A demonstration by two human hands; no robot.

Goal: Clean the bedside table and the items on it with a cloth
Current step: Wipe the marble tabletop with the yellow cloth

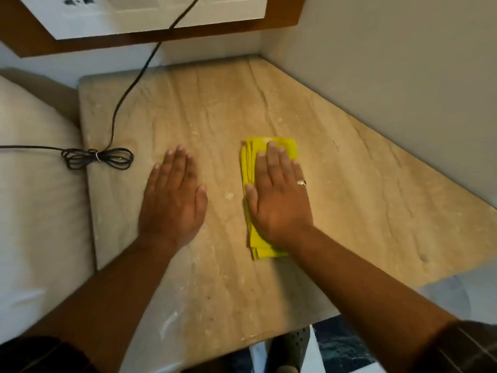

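- Table (363, 189): beige stone-look top with darker veins, set into a wall corner at the far right; pale specks and smears across the surface, heaviest near the front edge.
- Cloth (279, 148): yellow, folded into a long pad, lying flat on the table right of centre; far end and near end showing past the hand, layered folds visible along its left edge.
- Right hand (279, 200): laid palm-down on the cloth, fingers straight and close together, thumb out to the left along the cloth edge; nothing gripped. Ring (301, 182) on one finger.
- Left hand (172, 200): flat on the bare table left of the cloth, fingers extended and together, holding nothing; well apart from the right hand.
- Cable (129, 90): black, running down from the white switch panel (161, 14) on the wall, across the table's far-left area, to a tied coil resting at the table's left edge.
- Bed (35, 184): off-white padded surface directly beside the table's left edge; cable continuing over it leftward.
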